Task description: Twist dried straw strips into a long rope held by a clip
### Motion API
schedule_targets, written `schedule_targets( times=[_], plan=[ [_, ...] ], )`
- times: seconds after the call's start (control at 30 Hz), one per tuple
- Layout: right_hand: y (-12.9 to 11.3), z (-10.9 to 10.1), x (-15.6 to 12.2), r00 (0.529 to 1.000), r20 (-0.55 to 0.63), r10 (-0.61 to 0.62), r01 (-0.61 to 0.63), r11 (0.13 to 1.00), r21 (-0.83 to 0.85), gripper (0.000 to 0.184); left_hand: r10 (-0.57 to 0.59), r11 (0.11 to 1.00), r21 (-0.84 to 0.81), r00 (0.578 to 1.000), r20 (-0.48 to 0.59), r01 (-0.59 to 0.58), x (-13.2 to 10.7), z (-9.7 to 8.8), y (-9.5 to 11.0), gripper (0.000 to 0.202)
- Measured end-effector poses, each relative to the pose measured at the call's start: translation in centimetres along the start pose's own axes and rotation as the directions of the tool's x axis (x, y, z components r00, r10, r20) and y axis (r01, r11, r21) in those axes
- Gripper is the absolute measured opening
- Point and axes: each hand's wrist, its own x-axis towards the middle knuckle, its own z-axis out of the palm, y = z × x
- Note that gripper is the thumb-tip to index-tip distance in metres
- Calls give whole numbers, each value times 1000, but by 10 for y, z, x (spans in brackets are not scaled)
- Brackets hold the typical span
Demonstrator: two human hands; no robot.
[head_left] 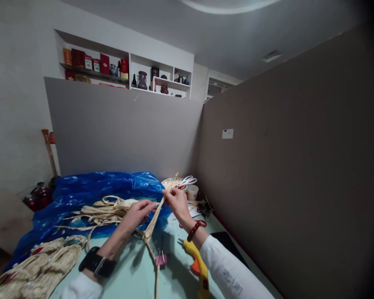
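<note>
My right hand (177,203) pinches the upper part of a pale, straw-coloured fibre strip (155,220) and holds it up at a slant. Just left of the strip is my left hand (142,211), its fingers drawn together; whether a strand lies between them is hidden. Below, the strip runs into a knot-like fold and a thin twisted cord (157,278). A pink binder clip (161,260) grips the cord on the pale green tabletop (127,274). Behind my left hand lies a loose heap of the same fibre strips (107,211).
Blue plastic sheeting (93,185) spreads under the heap. Woven fibre pieces (46,265) lie front left. A yellow-handled tool (199,265) rests by my right forearm. White-handled scissors (187,181), a basket (168,182) and a cup (192,192) stand behind. A grey partition (283,178) bounds the right.
</note>
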Motion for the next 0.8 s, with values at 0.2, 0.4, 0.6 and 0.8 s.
schedule_targets(
  times=[0.2,0.4,0.6,0.8],
  plan=[
    [-12,-3,-5,980,-197,-26,6,995,-101,39,62,989,-144,987,151,-40,-17,16,8,23],
    [-6,10,-23,997,71,13,-25,986,165,25,38,981,-191,999,29,-32,-19,13,6,30],
    [15,25,-31,974,225,38,-127,910,395,23,-34,973,-230,999,-9,31,-11,12,-11,32],
    [25,21,-29,957,271,100,-216,871,442,21,-105,968,-236,993,-61,88,-3,16,-30,32]
  ],
)
